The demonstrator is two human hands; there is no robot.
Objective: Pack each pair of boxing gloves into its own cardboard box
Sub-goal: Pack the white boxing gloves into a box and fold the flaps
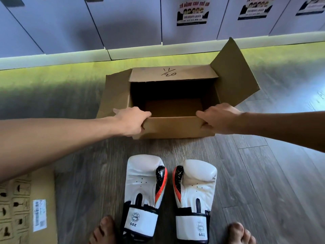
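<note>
An open cardboard box [173, 127] sits on the wooden floor, its inside bare, with "1/20" written on the far flap. My left hand [131, 120] grips the near flap at its left corner. My right hand [219, 118] grips the same flap at its right corner. Two white boxing gloves lie side by side on the floor in front of the box, palms up, cuffs toward me: the left glove [143, 187] and the right glove [197, 189]. Both are marked 6 OZ and have red and black thumbs.
A closed cardboard box [26, 208] with a barcode label and handling symbols lies at the bottom left. White lockers [133, 22] with posters line the far wall. My bare feet [103, 231] flank the gloves' cuffs at the bottom edge.
</note>
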